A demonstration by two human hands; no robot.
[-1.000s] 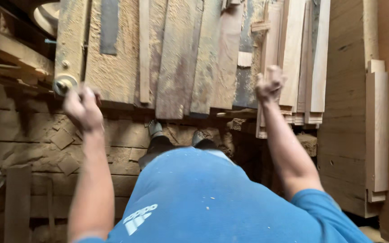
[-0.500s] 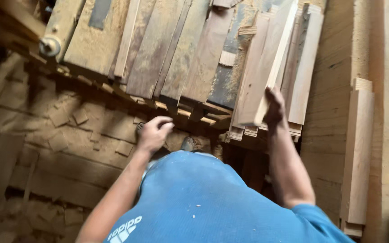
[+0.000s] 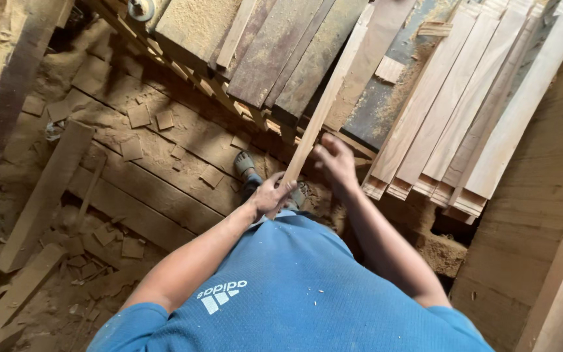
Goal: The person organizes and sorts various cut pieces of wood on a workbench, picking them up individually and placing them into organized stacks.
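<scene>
I see a long, narrow wooden strip, pale tan, raw and unpainted, straight-edged, running on a slant from the lower centre up toward the top right of the view. Its lower end sits in my left hand, whose grip is closed around it; its upper length lies across the dusty planks stacked on the desk. My right hand is just beside the strip's lower part, fingers curled; I cannot tell whether that grip has hold of the strip or only rests near it, since the back of the hand faces the camera. To the right of the strip lies a row of lighter, cleaner profiled boards, side by side, their stepped ends overhanging the desk edge. The darker planks to the left carry a coat of sawdust. Below the desk, the floor is of worn boards thick with sawdust, scattered with small square offcuts and a few loose slats. One sandalled foot shows between my arms; the other is hidden behind the left hand. My blue shirt fills the lower frame and covers the floor beneath. The strip's top end is hard to separate from the planks behind it.
</scene>
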